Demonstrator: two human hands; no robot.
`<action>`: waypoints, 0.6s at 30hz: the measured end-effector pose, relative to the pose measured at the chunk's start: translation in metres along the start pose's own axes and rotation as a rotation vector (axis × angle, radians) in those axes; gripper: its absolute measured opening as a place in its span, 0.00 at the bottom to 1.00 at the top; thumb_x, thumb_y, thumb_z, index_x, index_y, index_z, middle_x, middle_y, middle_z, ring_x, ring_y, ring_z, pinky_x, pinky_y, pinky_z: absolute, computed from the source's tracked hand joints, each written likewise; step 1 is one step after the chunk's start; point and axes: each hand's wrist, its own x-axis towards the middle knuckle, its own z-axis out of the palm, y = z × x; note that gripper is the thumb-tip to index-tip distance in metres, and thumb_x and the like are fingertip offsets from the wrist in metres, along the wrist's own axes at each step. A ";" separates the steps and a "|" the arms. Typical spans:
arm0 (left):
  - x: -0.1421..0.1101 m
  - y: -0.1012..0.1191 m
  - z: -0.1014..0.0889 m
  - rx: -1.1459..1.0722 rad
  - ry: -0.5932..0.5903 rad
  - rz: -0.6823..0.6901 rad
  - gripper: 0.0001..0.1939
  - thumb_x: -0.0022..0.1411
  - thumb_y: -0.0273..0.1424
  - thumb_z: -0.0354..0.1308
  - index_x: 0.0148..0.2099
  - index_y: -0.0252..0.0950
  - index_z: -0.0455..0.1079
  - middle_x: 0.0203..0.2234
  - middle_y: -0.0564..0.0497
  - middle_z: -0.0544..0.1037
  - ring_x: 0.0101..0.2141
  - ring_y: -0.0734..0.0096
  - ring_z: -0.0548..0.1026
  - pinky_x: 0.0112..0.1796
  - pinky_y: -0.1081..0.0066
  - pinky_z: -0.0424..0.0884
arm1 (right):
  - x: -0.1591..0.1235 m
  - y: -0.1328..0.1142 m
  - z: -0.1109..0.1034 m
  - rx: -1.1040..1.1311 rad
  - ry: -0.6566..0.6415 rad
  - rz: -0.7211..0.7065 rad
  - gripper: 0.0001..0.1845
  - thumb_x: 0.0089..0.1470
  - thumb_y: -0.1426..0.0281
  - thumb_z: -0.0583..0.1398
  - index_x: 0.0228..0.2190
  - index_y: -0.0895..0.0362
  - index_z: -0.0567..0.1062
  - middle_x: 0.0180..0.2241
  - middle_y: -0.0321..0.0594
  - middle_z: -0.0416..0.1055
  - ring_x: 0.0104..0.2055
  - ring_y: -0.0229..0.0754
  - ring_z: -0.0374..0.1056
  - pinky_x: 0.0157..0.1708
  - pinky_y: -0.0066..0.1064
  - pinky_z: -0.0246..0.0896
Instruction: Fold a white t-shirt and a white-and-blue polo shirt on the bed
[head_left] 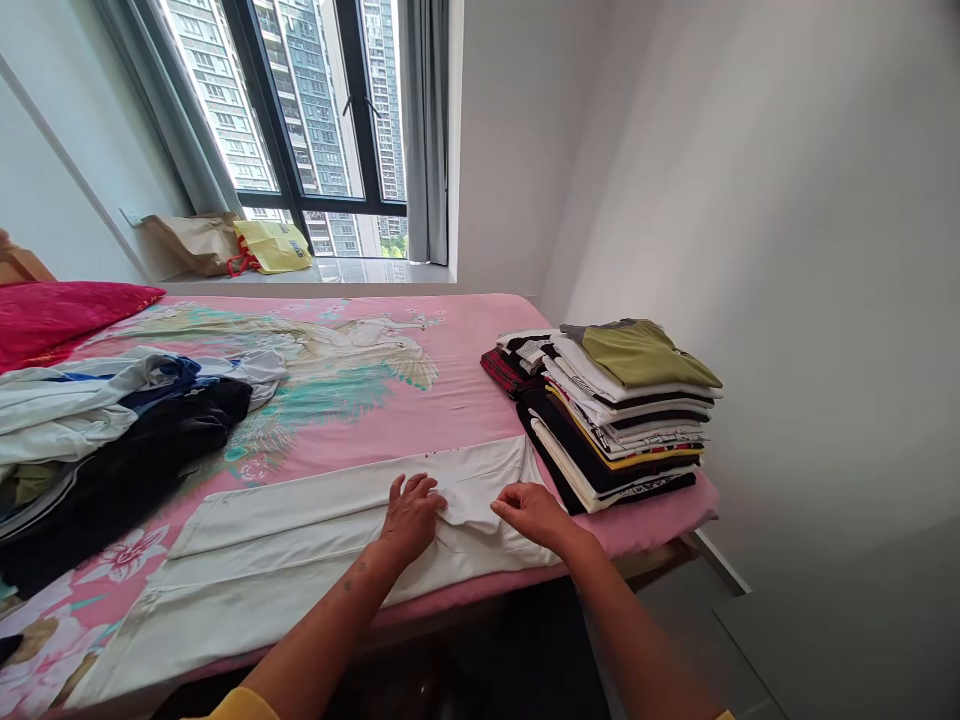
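Note:
A white garment (pixel 300 540) lies stretched along the near edge of the bed. My left hand (pixel 411 515) rests flat on it near its right end, fingers spread. My right hand (pixel 531 512) lies just to the right, its fingers closed in a pinch on a fold of the same white cloth. Between the two hands a small flap of the fabric is raised.
A tall stack of folded clothes (pixel 619 410) stands at the bed's right end, next to the wall. A heap of unfolded dark and white clothes (pixel 105 430) lies at the left. The pink floral bedsheet (pixel 352 400), a red pillow (pixel 60 315) and bags on the windowsill (pixel 240 245) lie beyond.

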 end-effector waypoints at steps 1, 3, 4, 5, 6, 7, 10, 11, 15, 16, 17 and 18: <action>-0.002 -0.004 -0.002 0.012 -0.025 0.029 0.22 0.48 0.18 0.47 0.38 0.46 0.74 0.47 0.50 0.74 0.55 0.58 0.63 0.57 0.48 0.46 | 0.001 0.007 -0.002 -0.014 -0.035 0.034 0.14 0.52 0.60 0.55 0.23 0.55 0.74 0.22 0.34 0.72 0.26 0.35 0.65 0.26 0.24 0.53; -0.004 -0.006 -0.007 0.011 -0.045 0.076 0.28 0.44 0.17 0.48 0.46 0.46 0.72 0.51 0.49 0.71 0.57 0.58 0.61 0.58 0.48 0.46 | 0.005 0.024 -0.003 -0.048 -0.006 0.138 0.15 0.52 0.61 0.55 0.22 0.55 0.74 0.22 0.36 0.72 0.25 0.36 0.66 0.26 0.25 0.54; -0.005 -0.004 -0.009 -0.003 -0.045 0.099 0.31 0.43 0.17 0.49 0.50 0.45 0.69 0.54 0.49 0.69 0.58 0.59 0.59 0.59 0.50 0.47 | 0.008 0.032 -0.003 -0.063 0.034 0.194 0.14 0.52 0.63 0.55 0.22 0.56 0.74 0.23 0.37 0.72 0.25 0.36 0.66 0.27 0.25 0.55; -0.005 -0.001 -0.010 -0.023 -0.047 0.129 0.34 0.43 0.18 0.49 0.54 0.43 0.66 0.56 0.48 0.67 0.59 0.60 0.58 0.59 0.52 0.48 | 0.013 0.040 -0.002 -0.074 0.071 0.241 0.14 0.52 0.64 0.54 0.23 0.56 0.74 0.23 0.38 0.72 0.25 0.37 0.66 0.27 0.26 0.55; -0.004 0.005 -0.011 -0.046 -0.055 0.169 0.35 0.44 0.18 0.49 0.56 0.42 0.64 0.57 0.48 0.65 0.60 0.62 0.57 0.60 0.54 0.48 | 0.018 0.046 -0.001 -0.085 0.098 0.277 0.13 0.53 0.64 0.54 0.24 0.57 0.74 0.23 0.39 0.72 0.25 0.37 0.66 0.27 0.27 0.56; -0.003 0.012 -0.011 -0.066 -0.070 0.211 0.35 0.45 0.19 0.49 0.57 0.42 0.63 0.58 0.49 0.64 0.60 0.63 0.56 0.60 0.55 0.48 | 0.024 0.052 0.002 -0.094 0.119 0.304 0.13 0.53 0.64 0.54 0.25 0.57 0.74 0.23 0.40 0.72 0.24 0.38 0.66 0.27 0.28 0.56; -0.002 0.035 -0.010 -0.094 -0.120 0.258 0.30 0.47 0.20 0.49 0.54 0.42 0.66 0.56 0.48 0.66 0.59 0.61 0.58 0.60 0.55 0.48 | 0.041 0.063 0.011 -0.124 0.167 0.374 0.16 0.53 0.61 0.53 0.27 0.58 0.74 0.23 0.43 0.72 0.25 0.40 0.67 0.27 0.29 0.57; -0.003 0.041 -0.010 -0.099 -0.135 0.236 0.28 0.47 0.21 0.49 0.51 0.42 0.68 0.54 0.48 0.68 0.57 0.60 0.61 0.59 0.54 0.50 | 0.046 0.066 0.014 -0.133 0.177 0.392 0.17 0.53 0.59 0.53 0.28 0.58 0.74 0.23 0.43 0.72 0.26 0.40 0.67 0.28 0.29 0.57; -0.012 0.047 -0.015 -0.173 -0.207 0.156 0.25 0.47 0.21 0.49 0.47 0.44 0.70 0.45 0.49 0.74 0.46 0.61 0.70 0.55 0.53 0.55 | 0.060 0.073 0.018 -0.167 0.208 0.446 0.15 0.53 0.61 0.54 0.29 0.59 0.74 0.27 0.44 0.73 0.29 0.41 0.69 0.29 0.29 0.58; -0.013 0.046 -0.017 -0.209 -0.218 0.154 0.25 0.48 0.21 0.50 0.48 0.45 0.70 0.45 0.50 0.74 0.45 0.62 0.71 0.55 0.53 0.55 | 0.062 0.073 0.017 -0.178 0.221 0.457 0.14 0.53 0.63 0.53 0.30 0.59 0.74 0.28 0.45 0.73 0.30 0.42 0.69 0.30 0.29 0.58; -0.012 0.044 -0.018 -0.245 -0.219 0.153 0.25 0.49 0.22 0.50 0.49 0.45 0.69 0.46 0.50 0.74 0.46 0.63 0.71 0.56 0.53 0.53 | 0.064 0.071 0.015 -0.189 0.237 0.461 0.14 0.53 0.66 0.52 0.33 0.60 0.74 0.30 0.46 0.74 0.32 0.43 0.69 0.31 0.30 0.59; -0.009 0.042 -0.019 -0.274 -0.211 0.150 0.24 0.51 0.23 0.49 0.50 0.44 0.69 0.47 0.50 0.74 0.46 0.64 0.71 0.57 0.53 0.52 | 0.066 0.067 0.015 -0.199 0.254 0.455 0.15 0.54 0.67 0.51 0.37 0.61 0.73 0.32 0.48 0.74 0.34 0.43 0.70 0.33 0.30 0.59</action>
